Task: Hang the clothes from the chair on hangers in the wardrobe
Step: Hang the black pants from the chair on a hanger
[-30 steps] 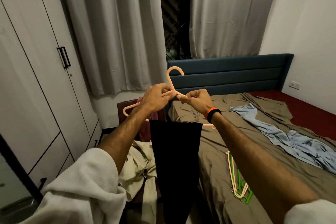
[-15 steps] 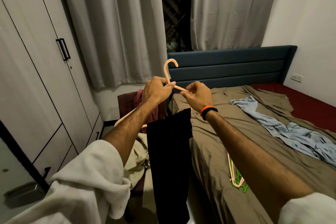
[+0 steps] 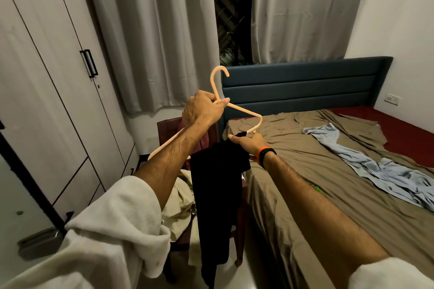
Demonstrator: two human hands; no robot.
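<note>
Beside the bed (image 3: 305, 171), the left hand (image 3: 202, 110) grips a peach hanger (image 3: 244, 112); the right hand (image 3: 246, 142) pinches black trousers (image 3: 216, 190). Next, open the wardrobe (image 3: 47, 101) at nine o'clock.

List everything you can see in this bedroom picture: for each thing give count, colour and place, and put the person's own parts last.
hanger: one, peach, held up mid-frame
black garment: one, draped over the hanger bar
chair: one, dark red-brown, beside the bed, clothes piled on it
wardrobe: one, white, left, doors closed
bed: one, olive sheet, right
blue garment: one, on the bed
curtains: two, grey, at the window
left hand: grips the hanger neck
right hand: pinches the black garment's edge
</note>
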